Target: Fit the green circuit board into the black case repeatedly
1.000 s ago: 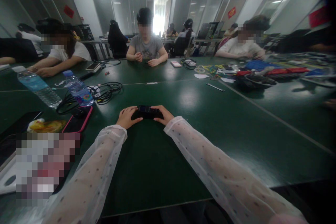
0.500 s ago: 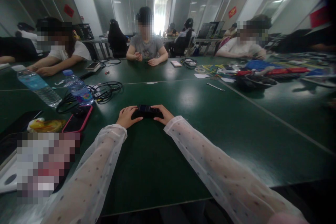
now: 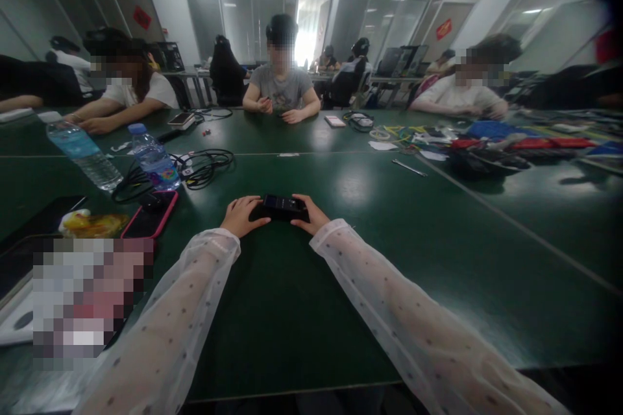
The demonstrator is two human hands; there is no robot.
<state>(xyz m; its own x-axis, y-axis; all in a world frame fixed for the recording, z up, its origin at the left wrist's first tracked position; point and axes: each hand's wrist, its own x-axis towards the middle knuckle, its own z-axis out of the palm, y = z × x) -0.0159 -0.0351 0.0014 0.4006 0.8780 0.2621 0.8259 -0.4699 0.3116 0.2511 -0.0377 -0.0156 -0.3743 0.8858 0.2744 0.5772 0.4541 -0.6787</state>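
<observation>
A small black box-shaped device (image 3: 283,204) with a dark screen on its upper face is on the green table in front of me. My left hand (image 3: 240,216) grips its left end, fingers over the top and thumb along the near side. At the other end my right hand (image 3: 311,214) holds it the same way, its thumb low on the near edge. Both hands are closed around the device, and the parts under the fingers are hidden. Sheer white dotted sleeves cover both forearms.
To the left stand two water bottles (image 3: 154,159) beside coiled black cables (image 3: 209,167). A pink-edged phone (image 3: 150,215) and a yellow item (image 3: 92,225) lie nearer. A metal wrench (image 3: 409,168) and a tool pile (image 3: 491,146) lie right. Other people sit around the table.
The view has swung slightly left, so the scene sits farther right. Both hands keep hold of the device; more of its upper face shows now.
</observation>
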